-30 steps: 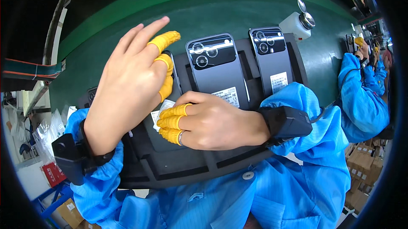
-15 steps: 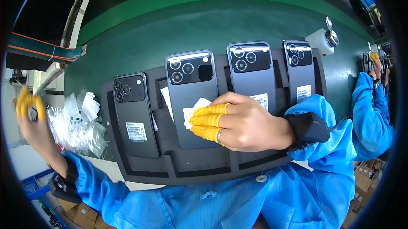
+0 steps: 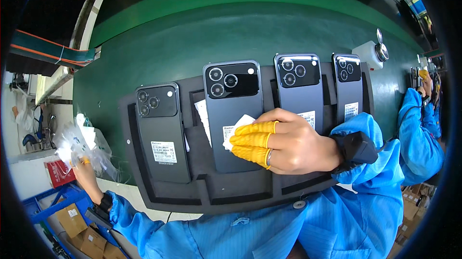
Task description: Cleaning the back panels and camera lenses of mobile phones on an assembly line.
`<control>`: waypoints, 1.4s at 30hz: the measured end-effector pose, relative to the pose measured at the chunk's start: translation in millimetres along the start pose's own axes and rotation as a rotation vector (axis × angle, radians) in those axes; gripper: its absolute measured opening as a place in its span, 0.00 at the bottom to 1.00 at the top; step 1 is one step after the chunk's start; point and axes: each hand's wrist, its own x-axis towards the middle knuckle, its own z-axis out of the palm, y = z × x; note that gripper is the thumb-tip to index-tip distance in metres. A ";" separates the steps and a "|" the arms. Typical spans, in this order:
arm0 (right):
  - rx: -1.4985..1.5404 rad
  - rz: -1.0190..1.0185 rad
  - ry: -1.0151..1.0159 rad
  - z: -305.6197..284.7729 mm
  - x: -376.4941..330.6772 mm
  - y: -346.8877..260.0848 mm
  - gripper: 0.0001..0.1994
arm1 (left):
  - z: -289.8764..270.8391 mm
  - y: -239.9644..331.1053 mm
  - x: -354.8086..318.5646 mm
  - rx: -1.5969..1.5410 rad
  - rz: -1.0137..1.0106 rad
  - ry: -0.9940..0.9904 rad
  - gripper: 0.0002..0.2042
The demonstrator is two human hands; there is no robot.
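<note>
My right hand (image 3: 293, 143), with yellow finger cots, presses a folded white wipe (image 3: 244, 121) against the back of a dark smartphone (image 3: 233, 155). That phone lies face down on a black foam tray (image 3: 236, 196), and its label is partly covered by the wipe. To its left is another dark phone (image 3: 168, 170) with a white label. Two more phones, a middle one (image 3: 301, 100) and a far-right one (image 3: 347, 93), sit to the right. At the tray's left, my left hand (image 3: 86, 175) is closed on a bunch of clear plastic bags (image 3: 98, 146), its fingertips partly hidden.
A white pump bottle (image 3: 368, 54) with a metal lid stands at the back right of the green table (image 3: 192, 33). White paper (image 3: 203, 117) lies between two phones. Cardboard boxes (image 3: 91, 242) are low at left. A co-worker's blue sleeve (image 3: 416, 138) is at right.
My left hand has come down from the raised position at left to the plastic bags, which are now bunched up. My right hand keeps the wipe on the same phone.
</note>
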 end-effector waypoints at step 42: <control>-0.012 -0.190 -0.105 45.0 59.8 -28.9 0.04 | -129.0 292.5 49.0 -0.481 0.980 -0.040 0.16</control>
